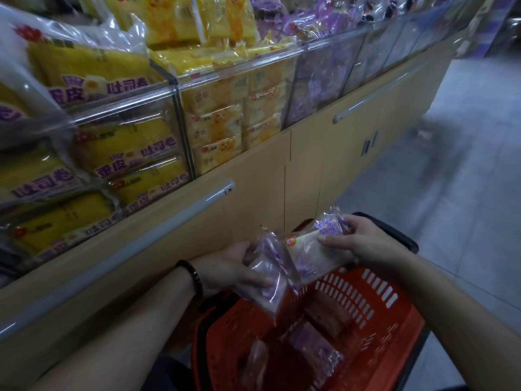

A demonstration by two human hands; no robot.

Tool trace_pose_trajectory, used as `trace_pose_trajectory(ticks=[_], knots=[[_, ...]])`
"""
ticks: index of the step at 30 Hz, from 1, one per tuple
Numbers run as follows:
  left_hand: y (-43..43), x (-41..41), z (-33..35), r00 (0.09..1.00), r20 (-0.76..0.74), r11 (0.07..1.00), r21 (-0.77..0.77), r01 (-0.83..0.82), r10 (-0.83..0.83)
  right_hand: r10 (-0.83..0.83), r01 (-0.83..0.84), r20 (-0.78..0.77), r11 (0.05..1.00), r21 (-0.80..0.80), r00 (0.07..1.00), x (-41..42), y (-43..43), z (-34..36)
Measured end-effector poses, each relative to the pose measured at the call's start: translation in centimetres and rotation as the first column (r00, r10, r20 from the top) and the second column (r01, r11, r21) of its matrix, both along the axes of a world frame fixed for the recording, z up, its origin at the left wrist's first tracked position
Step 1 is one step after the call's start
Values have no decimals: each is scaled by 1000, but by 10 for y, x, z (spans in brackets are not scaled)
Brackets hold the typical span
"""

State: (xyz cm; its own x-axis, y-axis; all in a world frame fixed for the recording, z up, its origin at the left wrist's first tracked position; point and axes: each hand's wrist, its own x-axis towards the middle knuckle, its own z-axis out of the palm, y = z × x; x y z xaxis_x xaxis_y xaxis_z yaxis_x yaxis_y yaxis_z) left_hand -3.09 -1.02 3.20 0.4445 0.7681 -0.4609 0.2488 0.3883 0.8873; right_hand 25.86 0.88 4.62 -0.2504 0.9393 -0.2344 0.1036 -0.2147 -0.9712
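My left hand (234, 266) grips a clear-wrapped purple and white bread packet (267, 289) that hangs down over a red shopping basket (375, 300). My right hand (363, 244) holds a second, similar packet (313, 249) by its right end, thumb on top and fingers underneath. The two packets touch in the middle, just above the basket's far rim. Inside the basket lie several more wrapped packets (313, 351), purple and brownish. A dark bead bracelet (194, 275) sits on my left wrist.
A wooden display counter (253, 176) with clear acrylic bins runs along the left. The bins hold yellow bread packets (129, 153) and purple ones (318, 86). Grey tiled floor (451, 176) lies to the right of the basket.
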Motion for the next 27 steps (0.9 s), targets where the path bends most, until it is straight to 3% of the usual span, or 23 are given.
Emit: trace_pose_trajectory(ticks=[4,9,14,22,27], knots=[[-4,-9,3,994,-101,997,54,47,-42,40,-40,16,999,16,999,-12,-4,7],[-24,-22,32,935,-352,961,269,63,38,25,-29,33,994,109,999,-29,-14,22],[-73,-51,80,882,-409,894,448,-31,235,26,-9,-89,984,180,996,-47,-43,57],[-179,-102,203,797,-504,726,677,123,334,216,-80,-294,907,414,931,-106,-67,166],[-242,-146,276,766,-433,656,755,19,476,334,-108,-348,840,532,876,-158,-88,255]])
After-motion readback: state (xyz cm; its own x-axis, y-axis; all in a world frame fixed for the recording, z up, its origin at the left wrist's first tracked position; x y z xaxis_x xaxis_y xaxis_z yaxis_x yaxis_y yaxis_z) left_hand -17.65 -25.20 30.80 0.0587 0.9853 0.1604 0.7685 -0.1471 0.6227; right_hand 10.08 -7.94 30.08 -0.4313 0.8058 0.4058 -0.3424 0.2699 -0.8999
